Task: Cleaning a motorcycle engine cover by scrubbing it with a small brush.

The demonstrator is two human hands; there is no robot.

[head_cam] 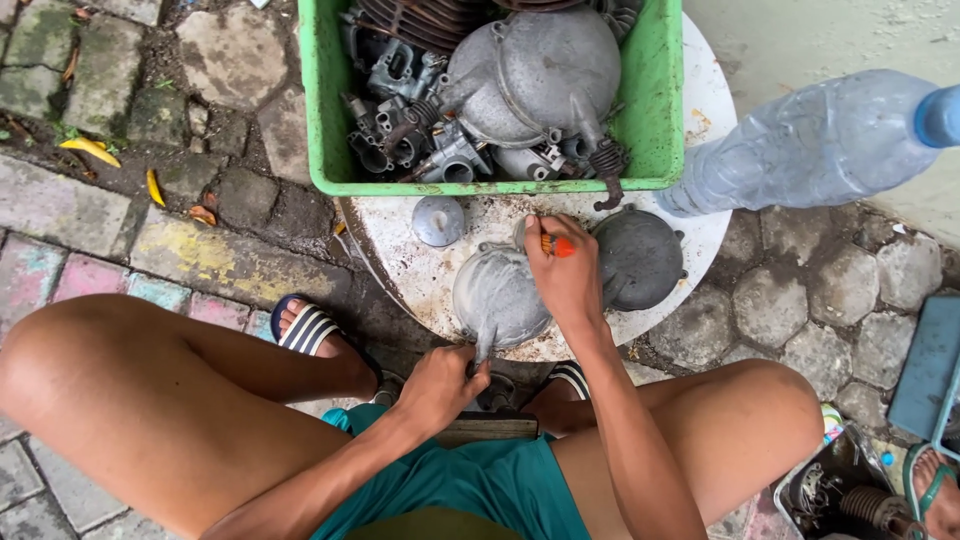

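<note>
A grey, dusty metal carburetor bowl cover [497, 292] lies on the round white table [400, 262] in front of me. My left hand [440, 385] grips its thin stem at the table's near edge. My right hand [563, 272] is closed on a small screwdriver with an orange handle [556, 245], pressed down at the cover's upper right side. A second, darker round cover [638, 258] rests just to the right of that hand. A small grey metal disc [438, 220] lies to the upper left.
A green plastic crate [325, 110] full of grey metal engine parts sits at the table's far side. A clear plastic bottle [810, 145] lies at the right. My bare knees flank the table; a striped sandal [305, 325] is on the paving stones.
</note>
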